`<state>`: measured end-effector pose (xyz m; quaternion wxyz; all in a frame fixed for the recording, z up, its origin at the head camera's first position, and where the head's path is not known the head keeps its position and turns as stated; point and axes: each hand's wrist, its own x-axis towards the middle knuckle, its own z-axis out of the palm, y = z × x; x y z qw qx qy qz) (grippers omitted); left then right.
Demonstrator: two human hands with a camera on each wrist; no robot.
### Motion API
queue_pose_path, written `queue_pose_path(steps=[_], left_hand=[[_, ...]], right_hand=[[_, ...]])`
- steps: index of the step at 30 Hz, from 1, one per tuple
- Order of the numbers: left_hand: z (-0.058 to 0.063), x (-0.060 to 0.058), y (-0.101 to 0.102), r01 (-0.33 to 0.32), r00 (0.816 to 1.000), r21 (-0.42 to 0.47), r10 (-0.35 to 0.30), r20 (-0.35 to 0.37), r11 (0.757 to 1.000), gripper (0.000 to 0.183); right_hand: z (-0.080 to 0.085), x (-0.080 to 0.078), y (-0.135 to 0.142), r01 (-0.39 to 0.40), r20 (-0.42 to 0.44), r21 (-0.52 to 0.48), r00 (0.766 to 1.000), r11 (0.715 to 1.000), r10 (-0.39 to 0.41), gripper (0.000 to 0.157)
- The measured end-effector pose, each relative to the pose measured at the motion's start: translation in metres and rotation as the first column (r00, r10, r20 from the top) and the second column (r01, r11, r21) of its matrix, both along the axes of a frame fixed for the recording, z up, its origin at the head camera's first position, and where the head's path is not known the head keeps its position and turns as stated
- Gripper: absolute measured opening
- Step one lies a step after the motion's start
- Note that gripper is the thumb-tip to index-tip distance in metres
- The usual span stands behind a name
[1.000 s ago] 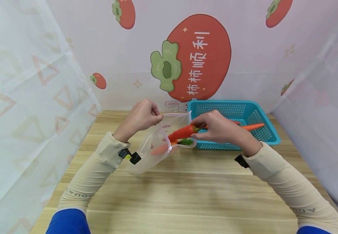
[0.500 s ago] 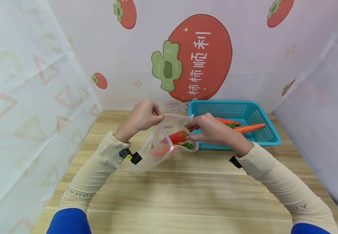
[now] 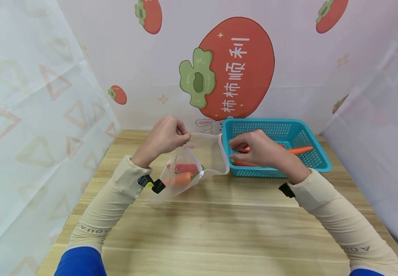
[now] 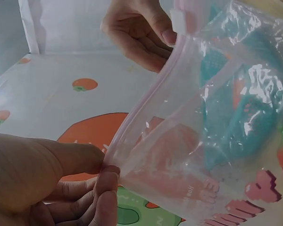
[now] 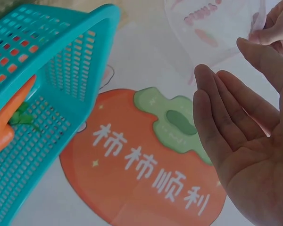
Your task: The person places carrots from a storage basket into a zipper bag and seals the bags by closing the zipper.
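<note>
My left hand pinches the top edge of a clear zip bag between thumb and fingertips; the left wrist view shows this pinch on the pink zip strip. The bag's mouth gapes toward the right. Inside lie a red pepper and, in front of it, a carrot, both seen through the plastic. Over the left side of a blue basket hovers my right hand, its fingers relaxed and holding nothing. The right wrist view shows its bare palm.
In the basket are carrots, one with green leaves beside it in the right wrist view, and a long red vegetable partly under my right hand. A printed cloth wall stands behind the wooden table.
The right hand released the red pepper into the bag, then drew back right over the basket. Pepper and carrot now lie deeper in the bag. The left hand kept its pinch.
</note>
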<state>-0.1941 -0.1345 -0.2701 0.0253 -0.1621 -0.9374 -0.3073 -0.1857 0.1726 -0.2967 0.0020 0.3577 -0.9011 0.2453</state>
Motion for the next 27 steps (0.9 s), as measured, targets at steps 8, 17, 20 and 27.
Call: queue_pose_path(steps=[8, 17, 20, 27], left_hand=[[-0.001, -0.001, 0.0, 0.004, 1.0, 0.001, -0.004, -0.006, 1.0, 0.017], [-0.003, -0.001, 0.001, 0.0, 1.0, -0.013, 0.0, 0.0, 1.0, 0.018], [-0.004, -0.001, 0.001, 0.0, 1.0, -0.013, 0.0, -0.003, 1.0, 0.017], [-0.005, -0.001, 0.003, 0.006, 1.0, -0.015, -0.006, -0.006, 1.0, 0.018]], right_hand=[[-0.004, -0.01, 0.019, 0.086, 0.043, 0.085, 0.995, 0.993, -0.09, 0.037], [-0.017, -0.025, 0.048, 0.145, 0.093, 0.171, 0.982, 0.975, -0.163, 0.033], [-0.024, -0.03, 0.061, 0.154, 0.102, 0.176, 0.98, 0.972, -0.173, 0.032], [-0.039, -0.04, 0.088, 0.178, 0.113, 0.217, 0.972, 0.96, -0.206, 0.032]])
